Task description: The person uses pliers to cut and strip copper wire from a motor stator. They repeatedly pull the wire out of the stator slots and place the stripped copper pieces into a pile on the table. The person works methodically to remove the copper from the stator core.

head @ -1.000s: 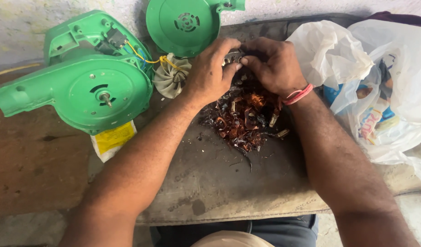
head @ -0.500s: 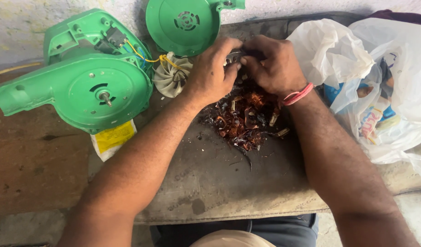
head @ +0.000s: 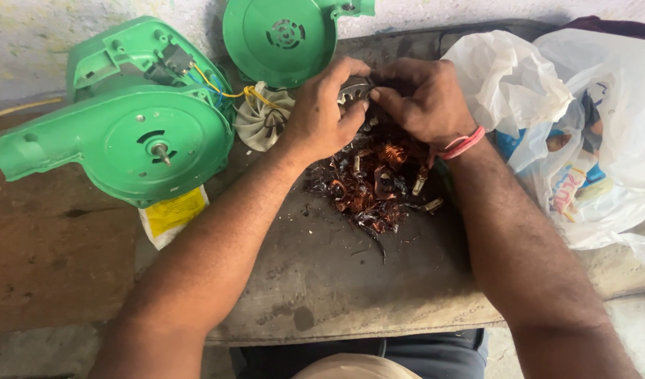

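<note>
Nearest you, a heap of burnt copper winding scraps (head: 368,184) lies on the dark slab (head: 322,281). Just beyond the heap, your left hand (head: 322,116) and right hand (head: 424,98) pinch a small metal motor part (head: 355,91); it looks stiff, compact and sharp-edged, so hold its outer rim. Left of the heap sits the green blower housing (head: 119,133).

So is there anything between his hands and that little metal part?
No. Both the left hand and the right hand already grip the small metal part directly. The pile of copper wire scraps lies below them, not in between.
</note>
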